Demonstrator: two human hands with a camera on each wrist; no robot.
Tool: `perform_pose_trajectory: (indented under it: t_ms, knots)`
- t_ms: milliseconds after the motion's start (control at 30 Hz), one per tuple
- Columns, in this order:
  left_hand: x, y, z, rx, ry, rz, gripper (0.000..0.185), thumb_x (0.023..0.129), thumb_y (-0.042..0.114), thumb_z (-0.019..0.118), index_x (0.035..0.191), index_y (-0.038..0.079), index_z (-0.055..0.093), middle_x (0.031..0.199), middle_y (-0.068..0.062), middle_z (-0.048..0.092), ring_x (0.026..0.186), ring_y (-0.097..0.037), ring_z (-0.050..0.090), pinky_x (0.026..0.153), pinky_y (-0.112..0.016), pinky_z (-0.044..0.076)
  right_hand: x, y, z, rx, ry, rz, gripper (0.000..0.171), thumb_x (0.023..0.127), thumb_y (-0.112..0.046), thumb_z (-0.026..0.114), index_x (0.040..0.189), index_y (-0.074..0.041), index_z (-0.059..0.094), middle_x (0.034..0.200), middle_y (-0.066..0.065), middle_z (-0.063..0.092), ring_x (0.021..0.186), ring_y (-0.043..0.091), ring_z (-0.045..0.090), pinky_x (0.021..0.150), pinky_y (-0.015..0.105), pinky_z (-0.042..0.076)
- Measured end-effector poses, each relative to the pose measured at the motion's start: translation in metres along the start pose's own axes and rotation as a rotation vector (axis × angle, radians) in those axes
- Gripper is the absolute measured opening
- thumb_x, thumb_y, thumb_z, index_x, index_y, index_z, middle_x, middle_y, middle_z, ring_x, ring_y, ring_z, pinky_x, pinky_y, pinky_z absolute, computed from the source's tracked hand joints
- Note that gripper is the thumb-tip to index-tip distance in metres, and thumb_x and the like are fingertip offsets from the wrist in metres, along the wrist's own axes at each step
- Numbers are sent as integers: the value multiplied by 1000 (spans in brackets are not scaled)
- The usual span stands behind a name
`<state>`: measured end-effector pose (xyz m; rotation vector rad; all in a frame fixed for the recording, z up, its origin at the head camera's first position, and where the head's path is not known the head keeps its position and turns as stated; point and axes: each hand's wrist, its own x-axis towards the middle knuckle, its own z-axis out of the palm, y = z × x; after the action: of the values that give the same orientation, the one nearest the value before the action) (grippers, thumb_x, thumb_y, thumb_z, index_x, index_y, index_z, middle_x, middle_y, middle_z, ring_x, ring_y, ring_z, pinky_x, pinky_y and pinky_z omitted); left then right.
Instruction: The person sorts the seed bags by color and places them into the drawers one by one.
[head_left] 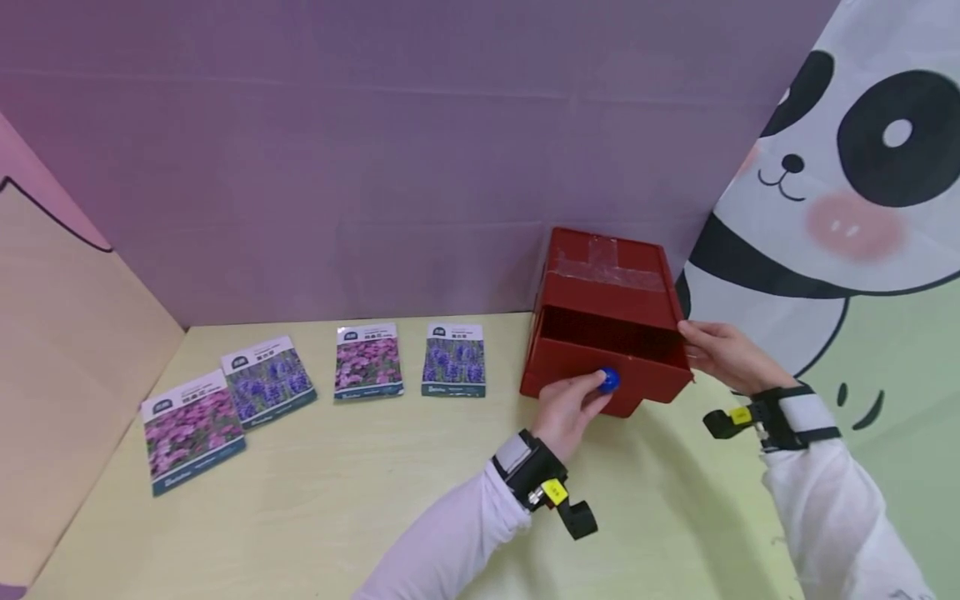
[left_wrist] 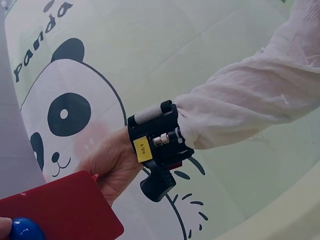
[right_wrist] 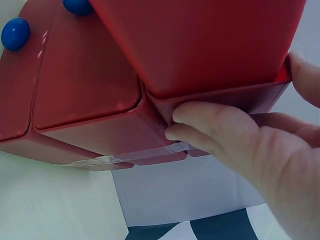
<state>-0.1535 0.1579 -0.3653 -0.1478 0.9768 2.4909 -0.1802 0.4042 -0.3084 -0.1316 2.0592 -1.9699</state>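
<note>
A red drawer box (head_left: 607,275) stands at the back right of the table, its top drawer (head_left: 585,358) pulled partway out, with a dark opening behind the front. My left hand (head_left: 566,412) pinches the drawer's blue knob (head_left: 610,381); in the left wrist view a fingertip (left_wrist: 4,227) shows beside the knob (left_wrist: 27,229). My right hand (head_left: 720,354) grips the box's upper right edge. In the right wrist view, fingers (right_wrist: 215,120) lie along the side and the thumb (right_wrist: 306,80) reaches the top edge. Lower drawers (right_wrist: 85,70) with blue knobs (right_wrist: 15,34) sit beneath, flush.
Several flower seed packets lie left of the box: a purple one (head_left: 453,360), a pink one (head_left: 367,361), and at far left a purple one (head_left: 270,382) overlapping a pink one (head_left: 193,429). A purple wall (head_left: 337,167) rises behind; a panda-printed panel (head_left: 825,192) stands right.
</note>
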Motion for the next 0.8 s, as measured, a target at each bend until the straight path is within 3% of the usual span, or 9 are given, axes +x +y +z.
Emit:
perform_pose_trajectory:
  t_ms: [233, 800]
  knots:
    - [-7, -2, -3, 3, -19, 10, 21, 84, 2, 62, 101, -10, 60, 106, -16, 57, 96, -23, 61, 86, -29, 50, -1, 0, 0, 27, -3, 2, 32, 98, -16, 38, 97, -17, 70, 94, -1, 68, 85, 12, 64, 77, 22, 52]
    - [-21, -5, -8, -13, -8, -22, 22, 84, 1, 61, 104, -9, 59, 107, -17, 57, 95, -22, 61, 86, -30, 49, -3, -3, 1, -31, 45, 47, 26, 97, -20, 42, 97, -23, 68, 96, -4, 66, 87, 11, 63, 76, 23, 53]
